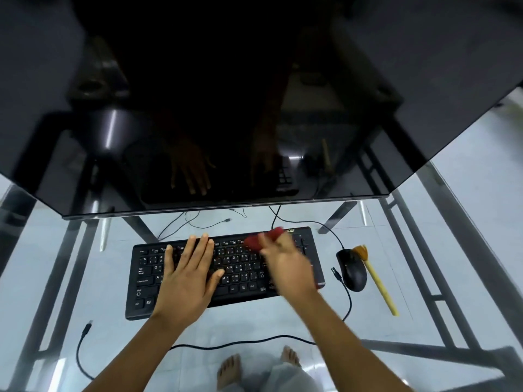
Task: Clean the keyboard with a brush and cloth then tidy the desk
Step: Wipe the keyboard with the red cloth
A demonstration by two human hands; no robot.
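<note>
- One head view is given: the keyboard (pixel 240 264) is seen lying on the glass desk (pixel 85 264) below the dark monitor (pixel 198 123), its long axis running left to right.
- The left hand (pixel 186 275) is laid flat on the left half of the keys, fingers straight and spread, with nothing grasped.
- The right hand (pixel 288 267) is blurred over the far right keys. The red cloth (pixel 273 235) is found at its fingertips, against the keyboard's far edge; whether it is gripped or pressed flat cannot be told.
- Most of the key rows are judged to lie leftward of the cloth, along the long axis.
- The brush (pixel 379 281) is left ungrasped at the right, its tan bristles just beside the mouse (pixel 352 270), its pale wooden handle angled nearward.
- Matte black ridged plastic, soft crumpled fabric and glossy clear glass are noted.
</note>
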